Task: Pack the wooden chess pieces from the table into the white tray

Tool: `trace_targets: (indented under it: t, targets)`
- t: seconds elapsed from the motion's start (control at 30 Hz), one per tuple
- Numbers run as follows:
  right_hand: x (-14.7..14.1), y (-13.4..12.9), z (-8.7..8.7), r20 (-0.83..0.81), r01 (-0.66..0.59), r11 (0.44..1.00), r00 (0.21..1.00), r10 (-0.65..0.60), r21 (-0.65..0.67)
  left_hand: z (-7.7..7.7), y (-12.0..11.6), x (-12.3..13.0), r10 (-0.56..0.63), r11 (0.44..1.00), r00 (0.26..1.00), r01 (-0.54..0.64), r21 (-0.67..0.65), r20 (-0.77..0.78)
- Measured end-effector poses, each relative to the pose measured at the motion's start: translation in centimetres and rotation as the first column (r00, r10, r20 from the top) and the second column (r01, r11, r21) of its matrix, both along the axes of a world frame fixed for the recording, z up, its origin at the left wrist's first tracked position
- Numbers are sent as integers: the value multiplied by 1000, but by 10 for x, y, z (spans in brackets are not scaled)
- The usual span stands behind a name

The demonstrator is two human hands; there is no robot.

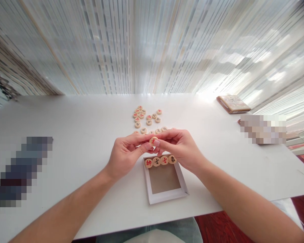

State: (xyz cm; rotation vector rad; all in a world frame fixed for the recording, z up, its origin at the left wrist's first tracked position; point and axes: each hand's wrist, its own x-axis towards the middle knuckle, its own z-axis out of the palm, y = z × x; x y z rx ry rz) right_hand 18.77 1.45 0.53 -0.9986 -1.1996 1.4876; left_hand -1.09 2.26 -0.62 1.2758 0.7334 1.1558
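1. Disc (pixel 152 140): round, pale, wood-like, red-marked; just above the tray's far edge.
2. Left hand (pixel 124 152) and right hand (pixel 186 150): thumbs and fingers pinched closed on opposite sides of it.
3. Tray (pixel 164 182): square, white-rimmed, brown-floored.
4. Row (pixel 164 160): four marked rounds along the tray's far edge.
5. Loose discs (pixel 149 117): scattered beyond the tray.
6. Table (pixel 103 209): smooth, white, under the tray.
7. Curtain (pixel 131 44): sheer, striped, well beyond the tray.

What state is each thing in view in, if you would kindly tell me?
Left hand: fingers on the held piece
Right hand: fingers on it too
Held piece: red character showing
Tray: open, partly filled
Four pieces: lined up along the tray's far end
Loose pieces: spread on the table
Curtain: drawn across
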Motion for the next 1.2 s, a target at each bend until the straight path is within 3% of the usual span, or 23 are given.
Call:
trace_targets:
  t: [0.17,0.27,0.4,0.57,0.83,1.07,1.2]
  targets:
    - [1,-1,-2,58,64,996,996,-68,63,-1,-5,2,135,981,983,-115,156,-127]
    - [2,-1,-2,47,16,998,999,-19,68,1,-6,2,147,972,981,-120,202,-123]
    - [3,1,-2,-22,-54,998,998,55,31,4,-4,2,99,990,994,-94,109,-44]
    - [3,1,-2,-42,-46,999,998,47,22,5,-2,1,94,995,995,-94,15,-21]
    - [0,0,1,-32,-7,1000,999,8,10,3,-3,1,111,993,994,-111,32,-4]
    - [2,-2,2,-7,-101,995,995,101,-8,1,-2,-2,120,976,993,-117,185,-3]
    - [3,0,-1,-40,-126,990,992,124,-61,0,-2,-5,153,936,986,-124,330,-64]
